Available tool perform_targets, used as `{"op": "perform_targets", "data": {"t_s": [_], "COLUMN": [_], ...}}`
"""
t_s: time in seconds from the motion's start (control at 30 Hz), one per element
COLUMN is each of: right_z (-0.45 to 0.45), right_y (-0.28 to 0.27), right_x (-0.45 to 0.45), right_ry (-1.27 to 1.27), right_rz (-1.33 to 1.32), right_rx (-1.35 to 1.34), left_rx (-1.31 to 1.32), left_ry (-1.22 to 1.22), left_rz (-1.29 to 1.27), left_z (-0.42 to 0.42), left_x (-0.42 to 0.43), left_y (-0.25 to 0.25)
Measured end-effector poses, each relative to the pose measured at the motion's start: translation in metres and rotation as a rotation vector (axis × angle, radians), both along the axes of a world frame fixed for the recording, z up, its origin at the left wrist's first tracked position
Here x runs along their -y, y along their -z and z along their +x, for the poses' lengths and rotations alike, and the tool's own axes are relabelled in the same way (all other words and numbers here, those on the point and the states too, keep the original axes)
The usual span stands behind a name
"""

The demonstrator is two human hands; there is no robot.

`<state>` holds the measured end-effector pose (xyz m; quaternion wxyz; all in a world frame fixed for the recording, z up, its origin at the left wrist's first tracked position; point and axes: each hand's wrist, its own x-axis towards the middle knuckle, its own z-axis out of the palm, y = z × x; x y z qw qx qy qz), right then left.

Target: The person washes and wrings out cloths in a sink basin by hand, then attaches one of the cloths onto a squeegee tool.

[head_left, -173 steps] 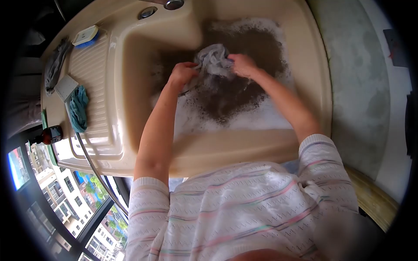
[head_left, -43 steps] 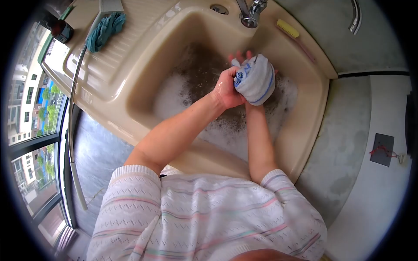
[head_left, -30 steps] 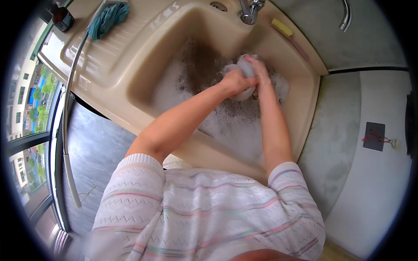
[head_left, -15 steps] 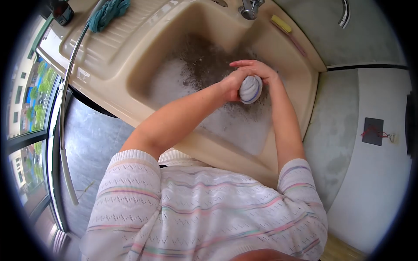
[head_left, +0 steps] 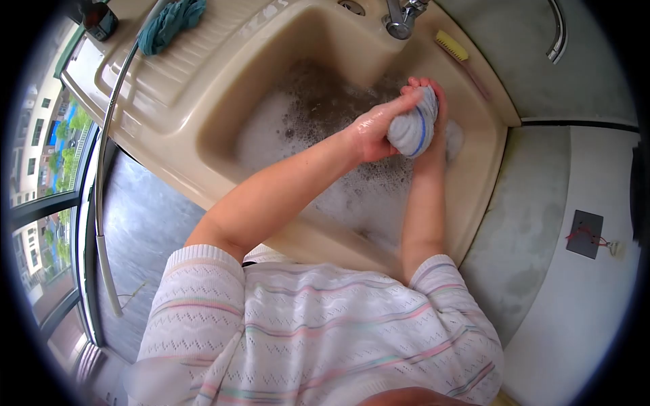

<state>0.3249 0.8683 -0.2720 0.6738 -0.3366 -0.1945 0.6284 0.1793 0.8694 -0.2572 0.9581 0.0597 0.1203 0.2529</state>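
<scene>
A wet, bunched white cloth [head_left: 411, 132] with a blue stripe is held up between both hands. My left hand [head_left: 378, 130] grips its left side, thumb lying along it. My right hand [head_left: 439, 98] wraps round its upper and far side; part of the palm is hidden behind the cloth. Both hands are over the right part of a beige sink [head_left: 211, 139]. Below them lies cloudy grey water with white suds [head_left: 355, 203].
A chrome faucet [head_left: 399, 24] stands at the sink's back edge. To its right, a yellow-bristled brush [head_left: 452, 46] lies on the rim. At the left are a teal cloth [head_left: 169, 27], a dark bottle [head_left: 100, 24] and a long metal pipe [head_left: 112, 115].
Both hands have moved right and a little up in the view with the cloth. The right fingers, stretched out before, now curl round it, and the cloth looks longer and tilted.
</scene>
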Motion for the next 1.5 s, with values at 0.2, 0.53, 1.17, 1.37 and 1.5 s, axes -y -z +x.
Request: {"op": "perform_targets", "data": {"t_s": [0.2, 0.53, 1.17, 1.37, 1.5], "right_z": [0.002, -0.015, -0.018, -0.015, -0.018], "right_y": [-0.012, 0.023, -0.034, 0.026, 0.019], "right_x": [-0.019, -0.015, 0.037, 0.057, 0.055], "right_ry": [-0.193, -0.085, 0.416, 0.378, 0.138], "right_rz": [-0.265, -0.202, 0.264, -0.178, -0.306], "right_rx": [0.369, 1.339, 1.088, 0.173, 0.071], "left_rx": [-0.448, -1.211, -0.296, -0.509, -0.811], "left_ry": [-0.057, -0.064, 0.003, -0.268, -0.359], "left_rz": [0.502, 1.078, 0.036, 0.513, 1.128], "left_z": [0.008, 0.016, -0.005, -0.005, -0.007], "left_x": [0.011, 0.023, -0.024, -0.028, -0.013], "left_y": [0.013, 0.062, 0.028, 0.028, 0.006]}}
